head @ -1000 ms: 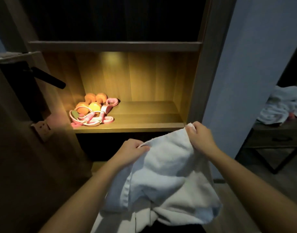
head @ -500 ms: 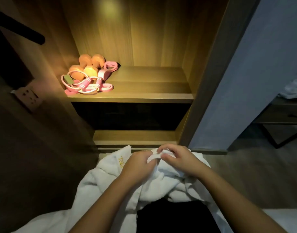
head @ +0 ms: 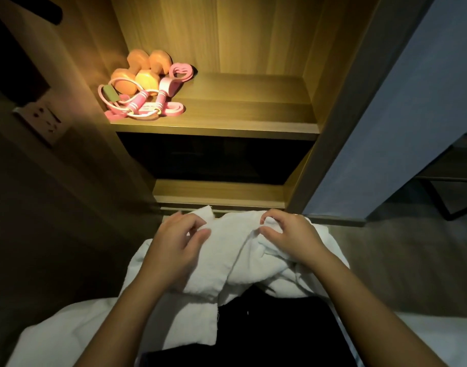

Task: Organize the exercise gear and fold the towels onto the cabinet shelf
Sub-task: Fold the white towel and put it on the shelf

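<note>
Okay, white towel [head: 227, 255] lies bunched on the lap, below the cabinet shelf [head: 240, 127]; right hand [head: 290, 237] pinches a fold, left hand [head: 176, 242] rests on it, fingers loosely curled.

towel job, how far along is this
Done: the orange dumbbells and pink jump rope sit together at the left of the lit shelf. In hand: a white towel lies crumpled on the lap; the right hand pinches a fold, the left hand is on it, its grip unclear. Left: fold it and set it on the shelf, which holds no towel.
</note>
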`<action>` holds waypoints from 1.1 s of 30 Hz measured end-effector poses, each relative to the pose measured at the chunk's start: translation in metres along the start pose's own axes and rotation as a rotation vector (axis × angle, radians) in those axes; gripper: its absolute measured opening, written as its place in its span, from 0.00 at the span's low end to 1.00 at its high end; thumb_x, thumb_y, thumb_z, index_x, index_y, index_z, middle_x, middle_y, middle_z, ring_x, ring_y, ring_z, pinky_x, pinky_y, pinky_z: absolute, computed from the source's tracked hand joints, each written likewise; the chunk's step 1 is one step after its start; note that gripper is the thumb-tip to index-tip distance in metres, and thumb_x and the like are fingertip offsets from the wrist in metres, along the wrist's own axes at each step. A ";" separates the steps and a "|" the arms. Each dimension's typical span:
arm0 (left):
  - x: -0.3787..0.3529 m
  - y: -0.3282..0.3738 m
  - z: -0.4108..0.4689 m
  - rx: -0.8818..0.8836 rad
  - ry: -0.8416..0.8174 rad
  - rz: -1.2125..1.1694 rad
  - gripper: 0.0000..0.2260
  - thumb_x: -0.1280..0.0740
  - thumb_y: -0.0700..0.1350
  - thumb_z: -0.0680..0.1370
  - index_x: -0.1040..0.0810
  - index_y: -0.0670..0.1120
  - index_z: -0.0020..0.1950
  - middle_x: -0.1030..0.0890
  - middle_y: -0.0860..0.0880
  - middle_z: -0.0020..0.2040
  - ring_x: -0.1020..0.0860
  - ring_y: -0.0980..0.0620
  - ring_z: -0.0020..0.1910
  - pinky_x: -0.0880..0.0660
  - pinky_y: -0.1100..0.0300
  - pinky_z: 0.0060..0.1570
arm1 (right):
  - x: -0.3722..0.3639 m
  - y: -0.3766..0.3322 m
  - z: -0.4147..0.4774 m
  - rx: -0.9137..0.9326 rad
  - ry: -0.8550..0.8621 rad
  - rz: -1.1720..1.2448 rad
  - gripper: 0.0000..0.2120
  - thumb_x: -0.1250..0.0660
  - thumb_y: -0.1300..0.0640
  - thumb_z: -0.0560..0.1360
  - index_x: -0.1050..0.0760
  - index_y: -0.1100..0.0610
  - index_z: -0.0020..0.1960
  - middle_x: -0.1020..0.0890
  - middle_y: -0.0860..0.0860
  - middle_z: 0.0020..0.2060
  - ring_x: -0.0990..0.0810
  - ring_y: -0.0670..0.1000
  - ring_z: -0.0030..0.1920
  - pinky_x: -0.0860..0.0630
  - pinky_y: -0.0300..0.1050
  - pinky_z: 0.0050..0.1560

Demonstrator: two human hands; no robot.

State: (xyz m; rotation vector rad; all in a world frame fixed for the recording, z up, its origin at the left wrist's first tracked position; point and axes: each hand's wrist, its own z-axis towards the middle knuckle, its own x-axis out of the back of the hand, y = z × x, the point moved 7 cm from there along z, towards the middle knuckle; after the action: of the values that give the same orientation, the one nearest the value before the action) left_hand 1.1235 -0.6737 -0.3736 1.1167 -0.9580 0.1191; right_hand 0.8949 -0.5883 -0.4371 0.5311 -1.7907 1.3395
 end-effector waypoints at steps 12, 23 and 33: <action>-0.021 0.032 -0.017 -0.146 -0.289 0.543 0.21 0.44 0.71 0.70 0.31 0.57 0.50 0.29 0.59 0.49 0.29 0.57 0.48 0.31 0.57 0.53 | -0.004 0.020 0.005 -0.216 0.054 -0.037 0.10 0.41 0.46 0.76 0.22 0.43 0.50 0.20 0.44 0.40 0.24 0.52 0.44 0.29 0.44 0.40; -0.015 0.006 -0.014 -0.111 -0.073 0.190 0.12 0.28 0.50 0.75 0.28 0.48 0.38 0.30 0.53 0.40 0.30 0.53 0.41 0.29 0.58 0.52 | 0.008 -0.007 0.002 -0.117 0.028 0.165 0.13 0.34 0.43 0.76 0.25 0.42 0.59 0.22 0.37 0.50 0.25 0.43 0.50 0.28 0.41 0.46; -0.027 0.009 0.070 0.140 -0.078 0.057 0.15 0.36 0.51 0.81 0.26 0.47 0.35 0.27 0.51 0.39 0.28 0.51 0.38 0.34 0.56 0.38 | 0.026 -0.057 -0.031 0.223 -0.084 0.066 0.20 0.33 0.38 0.71 0.28 0.36 0.63 0.18 0.40 0.54 0.21 0.46 0.53 0.23 0.47 0.52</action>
State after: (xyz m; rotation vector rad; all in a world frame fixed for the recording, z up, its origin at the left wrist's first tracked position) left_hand 1.0613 -0.7160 -0.3790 1.2303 -1.0646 0.1929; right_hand 0.9329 -0.5752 -0.3797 0.6615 -1.7495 1.5946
